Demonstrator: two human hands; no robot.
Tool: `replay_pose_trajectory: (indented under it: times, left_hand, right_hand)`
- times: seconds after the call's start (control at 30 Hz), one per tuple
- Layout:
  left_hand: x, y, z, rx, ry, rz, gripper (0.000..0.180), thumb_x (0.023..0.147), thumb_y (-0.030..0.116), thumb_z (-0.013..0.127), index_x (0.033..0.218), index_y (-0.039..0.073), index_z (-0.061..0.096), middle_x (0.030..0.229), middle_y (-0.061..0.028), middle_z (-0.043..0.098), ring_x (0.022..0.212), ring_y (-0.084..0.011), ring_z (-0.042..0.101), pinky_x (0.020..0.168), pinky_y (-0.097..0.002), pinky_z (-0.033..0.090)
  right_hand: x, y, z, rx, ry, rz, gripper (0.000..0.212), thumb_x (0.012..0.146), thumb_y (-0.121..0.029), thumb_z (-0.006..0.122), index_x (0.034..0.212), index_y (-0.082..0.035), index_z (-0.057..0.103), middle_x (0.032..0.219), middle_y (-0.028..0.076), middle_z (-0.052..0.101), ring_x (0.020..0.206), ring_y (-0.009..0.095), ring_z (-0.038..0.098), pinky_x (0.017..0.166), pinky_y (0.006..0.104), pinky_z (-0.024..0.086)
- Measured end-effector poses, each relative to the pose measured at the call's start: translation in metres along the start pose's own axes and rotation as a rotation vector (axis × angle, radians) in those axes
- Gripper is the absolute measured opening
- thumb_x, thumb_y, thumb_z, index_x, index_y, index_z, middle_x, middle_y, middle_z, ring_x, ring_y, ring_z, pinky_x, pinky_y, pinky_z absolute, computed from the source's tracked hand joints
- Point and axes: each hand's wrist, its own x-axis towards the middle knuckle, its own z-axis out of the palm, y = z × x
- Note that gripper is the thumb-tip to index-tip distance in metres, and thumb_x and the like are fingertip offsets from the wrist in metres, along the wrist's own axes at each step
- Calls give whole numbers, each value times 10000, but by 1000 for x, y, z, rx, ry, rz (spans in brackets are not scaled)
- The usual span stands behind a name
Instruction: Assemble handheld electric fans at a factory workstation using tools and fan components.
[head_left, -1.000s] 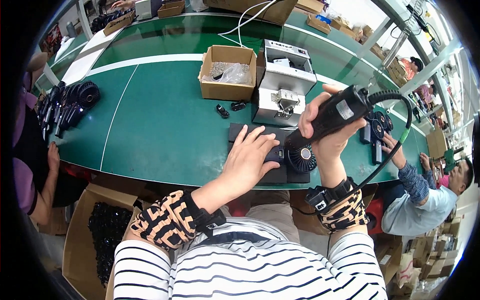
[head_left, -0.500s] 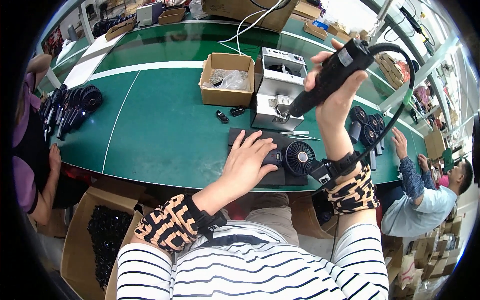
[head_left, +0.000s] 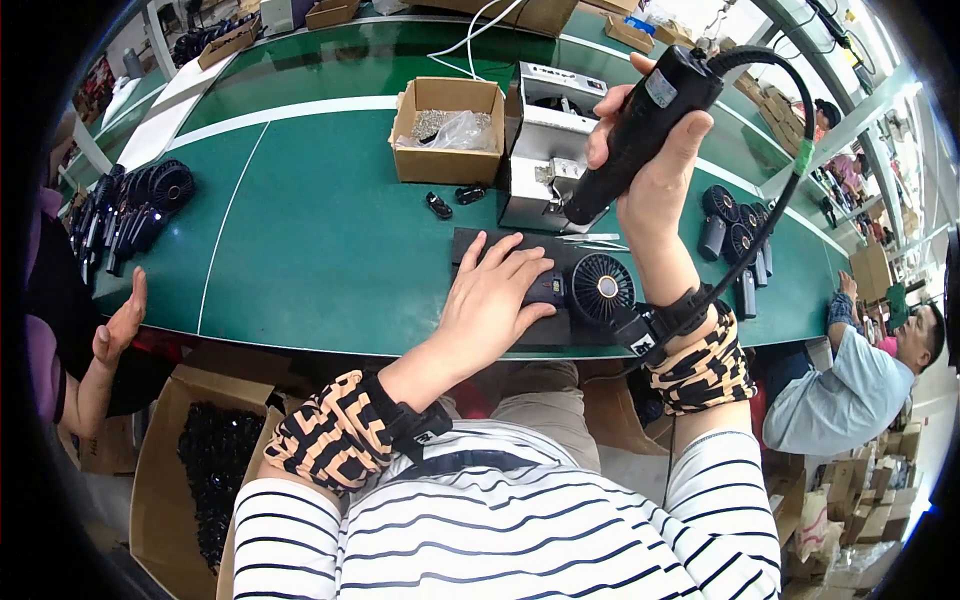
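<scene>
Two hands are busy: I see my left hand [head_left: 497,296] spread flat on the small black fan [head_left: 597,290] lying on the mat [head_left: 470,245], while my right hand [head_left: 655,150] grips the screwdriver [head_left: 640,120] tilted above it.

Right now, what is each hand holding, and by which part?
The right hand grips a black corded electric screwdriver around the middle of its body, raised off the table. The left hand holds nothing; it rests flat on the small black fan.
</scene>
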Motion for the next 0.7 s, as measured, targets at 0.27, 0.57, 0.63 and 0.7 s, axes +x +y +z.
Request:
replay_pose_trajectory:
  times: [0.27,0.57,0.63,0.7]
  left_hand:
    - [-1,-2,3,13,16,16,492,784,306,736,1207,95,602,1295,-73,579,1295,-299,439,1123,-537,232]
    - [-1,0,2,18,10,25,494,779,298,743,1209,96,606,1287,-70,584,1310,-310,426,1122,-563,211]
    - [-1,0,2,36,25,27,493,772,291,751,1203,96,611,1274,-69,590,1319,-316,418,1120,-576,204]
    - [-1,-1,2,34,22,27,497,768,287,754,1203,95,611,1268,-70,593,1323,-317,414,1119,-580,200]
  right_hand:
    - [-51,-38,4,38,-22,61,1017,803,-826,370,1348,33,351,898,108,567,526,120,548,470,231,455]
    - [-69,-32,0,53,21,92,1019,790,-836,364,1340,22,360,904,111,563,515,128,539,451,247,449]
    - [-71,-29,-1,113,41,96,1012,787,-836,375,1337,14,368,898,106,554,516,133,537,453,251,450]
    - [-74,-26,-1,106,52,106,1009,780,-839,384,1329,7,376,882,102,548,512,138,532,450,254,446]
